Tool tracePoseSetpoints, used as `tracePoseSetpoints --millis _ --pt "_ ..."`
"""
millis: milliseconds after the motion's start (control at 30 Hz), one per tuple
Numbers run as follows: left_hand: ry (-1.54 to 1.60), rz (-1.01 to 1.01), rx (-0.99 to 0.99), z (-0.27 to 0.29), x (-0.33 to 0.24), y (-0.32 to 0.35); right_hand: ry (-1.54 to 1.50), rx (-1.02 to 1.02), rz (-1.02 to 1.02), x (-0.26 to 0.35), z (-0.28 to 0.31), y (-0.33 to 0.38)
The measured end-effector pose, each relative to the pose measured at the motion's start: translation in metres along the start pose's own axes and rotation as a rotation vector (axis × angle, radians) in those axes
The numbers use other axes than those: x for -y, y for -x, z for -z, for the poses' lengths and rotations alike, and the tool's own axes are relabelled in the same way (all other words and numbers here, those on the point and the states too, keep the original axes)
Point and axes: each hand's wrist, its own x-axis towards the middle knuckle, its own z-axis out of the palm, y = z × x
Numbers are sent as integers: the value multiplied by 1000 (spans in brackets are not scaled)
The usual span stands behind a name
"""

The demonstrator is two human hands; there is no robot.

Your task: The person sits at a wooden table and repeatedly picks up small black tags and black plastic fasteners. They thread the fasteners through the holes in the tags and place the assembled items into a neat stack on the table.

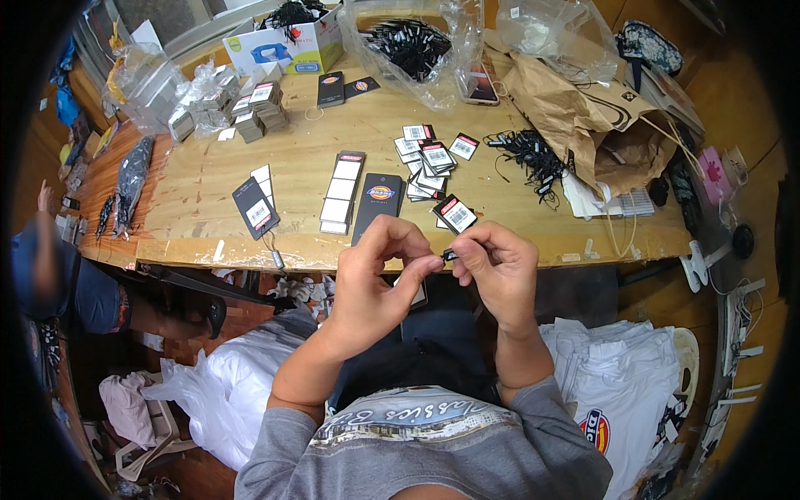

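A long wooden table (517, 225) fills the upper half of the view, with a wooden floor around it and piles of bagged clothing below its front edge.

At the far left another person's arm (43, 250) shows beside the table end, and dark bundles in clear wrap (129, 187) lie on that corner. Behind them stand stacks of small cards (254, 112) and a white box (287, 46). Nearer the front edge lies a dark hang tag (255, 208) with a white label, then a strip of white stickers (342, 192) and a long black tag (377, 204).

Just in front of the table edge the person's left hand (375, 271) is curled, thumb and forefinger pinched onto a small black fastener (449, 254). The right hand (500, 267) meets it from the other side, its fingertips also closed on the same tiny piece, so the fastener sits between both hands, touching each. A black tag with a white barcode label (457, 214) stands just above the fingers; whether it hangs from the fastener I cannot tell.

Behind, a loose heap of similar tags (429, 158) is spread out, and a clear bag of black fasteners (412, 46) lies further back. To the right are a tangle of black loops (529, 154) and a torn brown paper bag (583, 117). Lower right, folded white shirts (625, 383) are stacked on the floor.
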Motion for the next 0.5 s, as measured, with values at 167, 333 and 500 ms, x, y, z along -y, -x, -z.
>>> tracePoseSetpoints --millis 167,333,500 --pt "-39 -3 57 -3 0 -2 -40 -3 -56 1 1 3" --pt "123 32 88 -4 11 4 -94 -29 -81 0 2 8" --pt "856 161 278 -22 33 25 52 -114 75 9 1 18"
